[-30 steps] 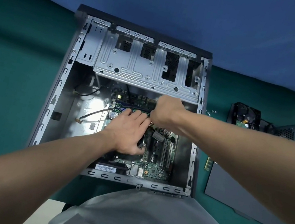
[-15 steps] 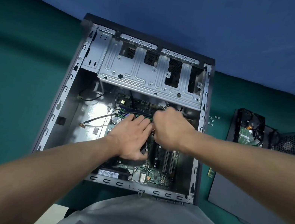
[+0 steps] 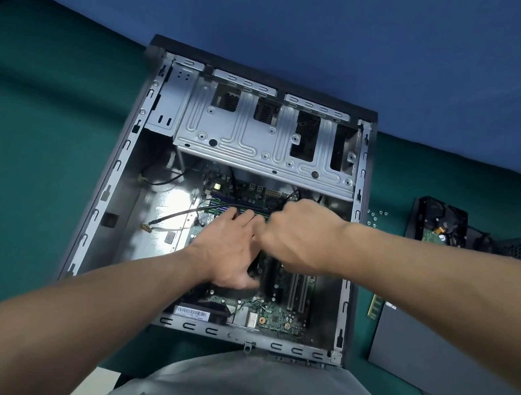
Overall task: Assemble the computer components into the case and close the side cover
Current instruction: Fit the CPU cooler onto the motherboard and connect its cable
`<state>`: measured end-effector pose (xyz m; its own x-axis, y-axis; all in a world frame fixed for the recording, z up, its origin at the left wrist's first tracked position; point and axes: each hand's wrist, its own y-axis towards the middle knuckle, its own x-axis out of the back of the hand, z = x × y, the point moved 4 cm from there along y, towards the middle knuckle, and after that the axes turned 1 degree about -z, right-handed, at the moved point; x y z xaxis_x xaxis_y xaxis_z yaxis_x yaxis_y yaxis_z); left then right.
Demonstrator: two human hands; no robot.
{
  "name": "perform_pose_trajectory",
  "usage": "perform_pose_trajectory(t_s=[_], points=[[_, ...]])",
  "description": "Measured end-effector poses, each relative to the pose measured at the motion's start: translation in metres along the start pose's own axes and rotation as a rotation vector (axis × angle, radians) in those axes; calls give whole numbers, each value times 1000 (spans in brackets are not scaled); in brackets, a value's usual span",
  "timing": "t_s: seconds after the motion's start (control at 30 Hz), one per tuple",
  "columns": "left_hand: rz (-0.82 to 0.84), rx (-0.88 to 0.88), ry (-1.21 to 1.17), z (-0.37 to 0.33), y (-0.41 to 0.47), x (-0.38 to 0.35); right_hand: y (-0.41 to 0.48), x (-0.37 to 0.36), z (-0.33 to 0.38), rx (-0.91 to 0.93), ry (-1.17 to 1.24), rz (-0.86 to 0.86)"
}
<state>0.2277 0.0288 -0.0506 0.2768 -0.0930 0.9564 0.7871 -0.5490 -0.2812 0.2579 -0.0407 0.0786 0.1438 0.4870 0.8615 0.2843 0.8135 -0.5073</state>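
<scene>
I see the case (image 3: 107, 191) lying open on the green bench (image 3: 33, 157). The left hand (image 3: 228, 254) lies flat on the motherboard (image 3: 276, 318), fingers straight, its forearm reaching in over the near edge. Just beside it the right hand (image 3: 297, 235), wrist bent down, is fisted around a black cable (image 3: 179, 214).

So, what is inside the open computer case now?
A motherboard, a black cable and a metal drive cage. The left hand and the right hand cover the board's middle, so what lies under them is hidden.
</scene>
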Motion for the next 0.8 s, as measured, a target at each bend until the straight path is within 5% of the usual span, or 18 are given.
perform_pose_trajectory(t_s=[0.17,0.23,0.3,0.4,0.5,0.57,0.7,0.8], points=[[-30,1,26,2,1,0,-7,-26,-38,-947,1054,12],[-44,-8,18,2,1,-1,-10,-22,-34,-863,979,132],[-50,-7,16,1,1,0,-10,-13,-22,-545,554,210],[-14,-2,17,1,1,-1,-9,1,2,-90,-53,88],[-4,0,4,0,1,-1,-5,-1,12,76,-130,70],[-2,5,-11,0,1,-1,1,-3,9,-111,46,9],[-34,3,29,1,0,1,-4,-21,-23,-995,838,-93],[-48,-1,14,1,0,2,-3,-15,-20,-906,824,51]])
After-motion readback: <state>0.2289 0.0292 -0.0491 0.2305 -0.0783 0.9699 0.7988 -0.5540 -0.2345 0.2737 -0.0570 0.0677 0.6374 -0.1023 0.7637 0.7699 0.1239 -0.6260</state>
